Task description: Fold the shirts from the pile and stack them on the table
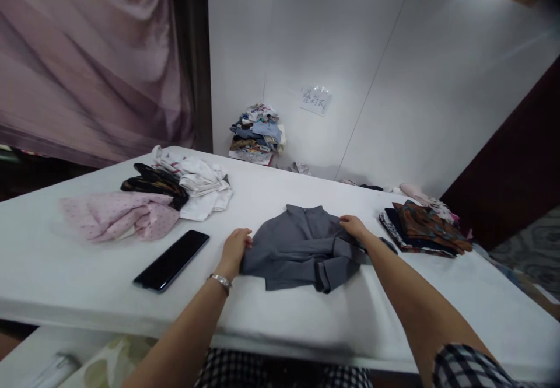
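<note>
I see the shirt (297, 248) lying flat on the table (271, 321), near its front edge at 6 o'clock, with the collar (306, 210) toward 12 and one cuff (322, 277) toward 5. My left hand (236, 247) is at the shirt's 9 o'clock border, fingers curled and narrow; whether they pinch cloth, I cannot tell. My right hand (353, 226) is at 2 o'clock, its fingers narrow and, as I judge, holding the shoulder. In my opinion, if the two hands pull unequally, the shirt could twist and its creases, already many in the middle, could become deeper. The sleeve lying across it could also slip loose, because nothing presses on it. A wide sweep toward 9 could push the phone (171, 261), and one toward 3 could disturb the folded stack (431, 227). The undersides of both hands are hidden, and my right forearm covers part of the cloth at 3, so I am not sure to what the dark strip (388, 245) there belongs. The heap (258, 134) at 11 is too mixed for counting its pieces, and my sleeve (468, 367) at 5 is cut off.
</note>
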{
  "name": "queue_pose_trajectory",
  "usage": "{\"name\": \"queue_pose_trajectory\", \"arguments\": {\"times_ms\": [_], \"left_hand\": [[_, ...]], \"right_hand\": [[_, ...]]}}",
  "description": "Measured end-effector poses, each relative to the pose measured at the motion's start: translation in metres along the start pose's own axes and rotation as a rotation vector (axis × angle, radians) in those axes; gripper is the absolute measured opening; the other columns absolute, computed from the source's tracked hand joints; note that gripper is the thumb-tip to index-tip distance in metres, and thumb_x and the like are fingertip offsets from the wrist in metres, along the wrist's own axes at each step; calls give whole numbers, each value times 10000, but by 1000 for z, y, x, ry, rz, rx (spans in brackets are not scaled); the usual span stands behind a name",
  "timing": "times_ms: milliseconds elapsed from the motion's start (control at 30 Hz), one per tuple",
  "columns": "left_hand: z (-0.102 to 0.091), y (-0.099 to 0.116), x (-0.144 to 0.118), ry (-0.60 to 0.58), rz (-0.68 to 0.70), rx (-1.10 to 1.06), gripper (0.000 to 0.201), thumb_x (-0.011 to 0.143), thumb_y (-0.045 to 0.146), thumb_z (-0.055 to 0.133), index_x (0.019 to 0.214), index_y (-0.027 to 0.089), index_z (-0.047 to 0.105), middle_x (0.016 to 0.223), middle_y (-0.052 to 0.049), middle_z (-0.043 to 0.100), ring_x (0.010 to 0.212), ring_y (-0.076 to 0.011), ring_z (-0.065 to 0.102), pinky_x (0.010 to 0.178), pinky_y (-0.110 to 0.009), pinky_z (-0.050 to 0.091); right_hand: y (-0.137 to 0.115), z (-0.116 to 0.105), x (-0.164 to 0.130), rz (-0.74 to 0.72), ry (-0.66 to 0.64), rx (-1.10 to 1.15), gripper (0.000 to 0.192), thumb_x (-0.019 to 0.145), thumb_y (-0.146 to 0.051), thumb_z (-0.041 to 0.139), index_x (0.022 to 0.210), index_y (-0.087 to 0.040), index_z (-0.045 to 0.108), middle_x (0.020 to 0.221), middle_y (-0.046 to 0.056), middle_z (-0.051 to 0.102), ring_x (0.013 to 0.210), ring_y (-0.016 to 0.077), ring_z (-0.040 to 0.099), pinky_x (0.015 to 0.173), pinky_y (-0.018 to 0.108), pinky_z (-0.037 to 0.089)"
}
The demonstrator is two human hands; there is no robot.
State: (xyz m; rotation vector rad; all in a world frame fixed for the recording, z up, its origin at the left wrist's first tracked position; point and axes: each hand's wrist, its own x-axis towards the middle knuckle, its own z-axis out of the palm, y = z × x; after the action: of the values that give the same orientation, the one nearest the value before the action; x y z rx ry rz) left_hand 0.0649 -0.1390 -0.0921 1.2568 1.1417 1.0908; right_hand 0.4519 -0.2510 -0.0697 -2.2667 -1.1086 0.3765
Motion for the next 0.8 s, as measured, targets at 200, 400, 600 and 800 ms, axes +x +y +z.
{"name": "queue_pose_trajectory", "arguments": {"times_ms": [200,400,600,800], "left_hand": [[15,3,-8,-189,180,908,571,810,470,530,1255,113,528,1275,-189,593,1170,-305,553,969,-396,414],[26,8,-4,-382,123,1141,278,841,322,507,1018,160,647,1060,-153,704,991,-278,657,801,-356,472],[20,31,26,-331,186,1099,273,867,320,469,993,186,671,1061,-112,708,1009,-247,641,809,-313,460],[2,117,68,-18,449,1199,313,859,344,480,977,169,710,1089,-134,648,1025,-260,603,798,-321,461]], "right_hand": [[-6,9,34,50,-70,-157,441,718,-252,658,1144,-136,669,1273,176,614,1252,321,512,1043,370,369],[-5,18,43,40,-70,-195,333,640,-209,735,964,-137,698,1111,190,681,1113,332,584,948,431,404],[-19,-4,35,-96,-50,-35,174,664,-183,699,529,-160,591,562,31,612,696,193,592,691,304,427],[-65,-74,32,-202,94,250,171,769,-328,606,740,-161,628,648,-6,623,616,134,541,605,261,436]]}}
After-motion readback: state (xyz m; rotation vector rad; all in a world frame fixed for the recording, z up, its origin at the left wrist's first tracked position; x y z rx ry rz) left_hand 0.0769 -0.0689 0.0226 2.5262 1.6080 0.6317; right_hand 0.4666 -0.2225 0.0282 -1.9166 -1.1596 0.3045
